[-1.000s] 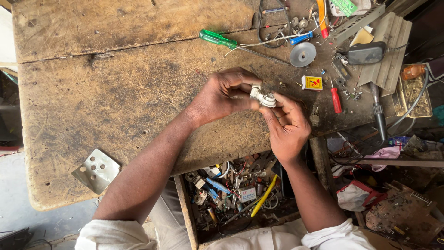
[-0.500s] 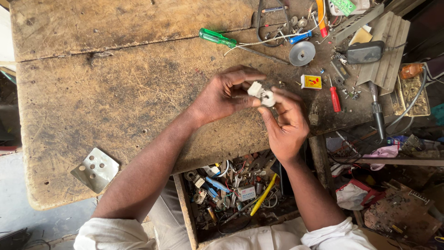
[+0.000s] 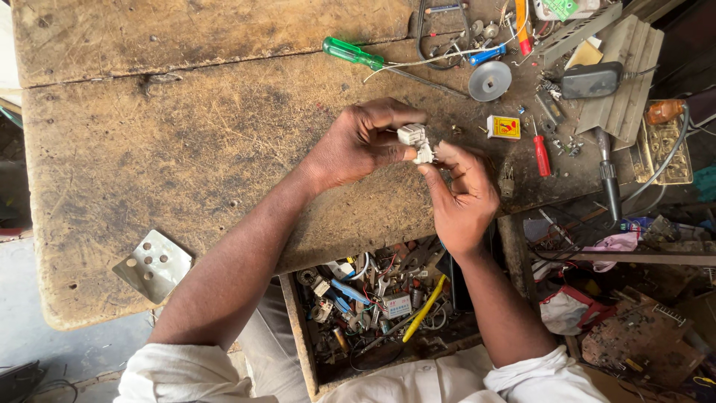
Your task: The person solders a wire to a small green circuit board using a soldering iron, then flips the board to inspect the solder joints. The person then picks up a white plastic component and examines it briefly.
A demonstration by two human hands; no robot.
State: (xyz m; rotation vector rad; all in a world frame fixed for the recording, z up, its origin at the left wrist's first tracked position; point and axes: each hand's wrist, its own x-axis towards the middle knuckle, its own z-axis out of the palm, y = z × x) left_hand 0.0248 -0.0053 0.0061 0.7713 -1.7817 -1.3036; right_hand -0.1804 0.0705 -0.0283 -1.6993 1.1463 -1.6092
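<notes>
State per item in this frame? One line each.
small white part: held up between both hands, off the bench
left hand: fingers closed on the part
right hand: fingertips pinching the part
drawer: pulled open, full of bits
green screwdriver: lying flat
red screwdriver: lying flat

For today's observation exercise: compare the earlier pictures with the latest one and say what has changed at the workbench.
Little changed. The small white part turned slightly between both hands and sits a touch higher. The left hand and right hand kept hold of it. The green screwdriver, red screwdriver and open drawer stayed put.
</notes>
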